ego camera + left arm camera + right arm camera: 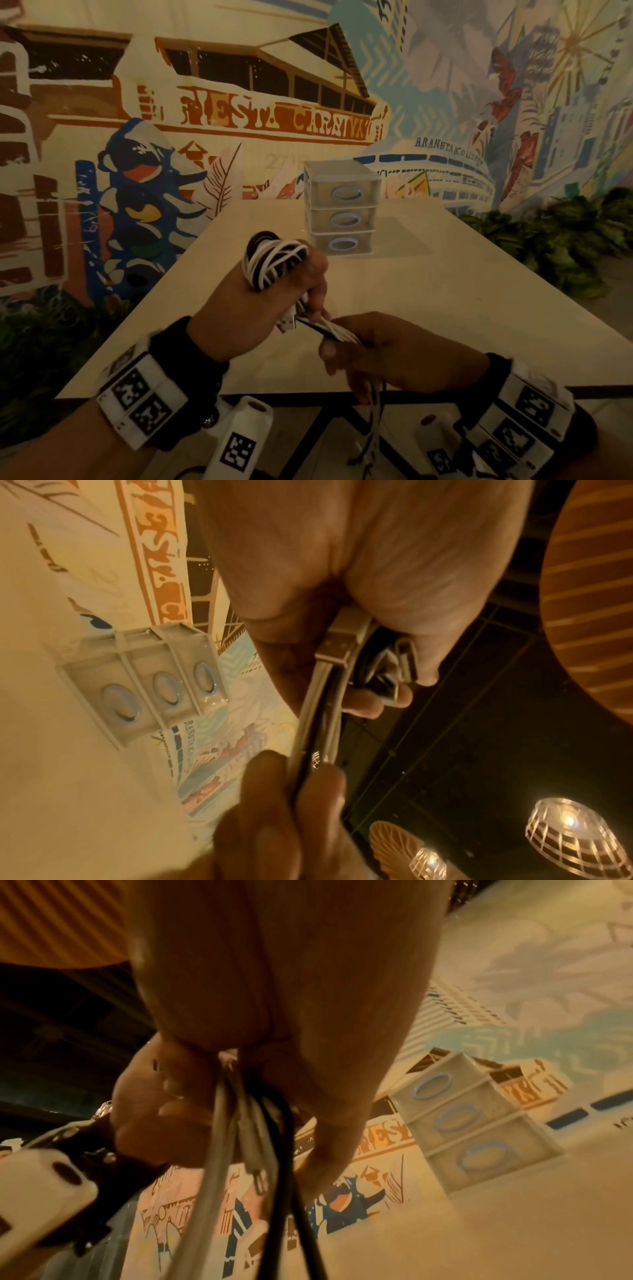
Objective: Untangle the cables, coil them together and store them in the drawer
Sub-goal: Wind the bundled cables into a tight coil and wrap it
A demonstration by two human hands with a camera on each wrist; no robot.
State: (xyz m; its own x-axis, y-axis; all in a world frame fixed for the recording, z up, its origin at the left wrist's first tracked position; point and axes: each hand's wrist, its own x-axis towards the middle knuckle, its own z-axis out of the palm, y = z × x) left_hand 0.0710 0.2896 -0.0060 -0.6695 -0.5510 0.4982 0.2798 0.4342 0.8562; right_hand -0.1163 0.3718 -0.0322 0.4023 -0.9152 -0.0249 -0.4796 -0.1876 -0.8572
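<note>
A bundle of white and black cables (274, 262) is wound in loops around my left hand (260, 308), which is held above the near part of the table. Its fingers curl on the plug ends (334, 645). My right hand (383, 346), just to the right and lower, pinches the taut cable strands (329, 329) running out of the left hand. The loose cable tails (373, 428) hang down past the table's front edge. They also show below my right palm as grey and black cable strands (246, 1150). A small clear three-drawer unit (342, 209) stands further back, all drawers shut.
The pale table (462, 308) reaches from the near edge to the painted wall (239, 113). Green plants (565, 240) stand to the right of the table and at the left. A black frame bar (308, 399) runs under the near edge.
</note>
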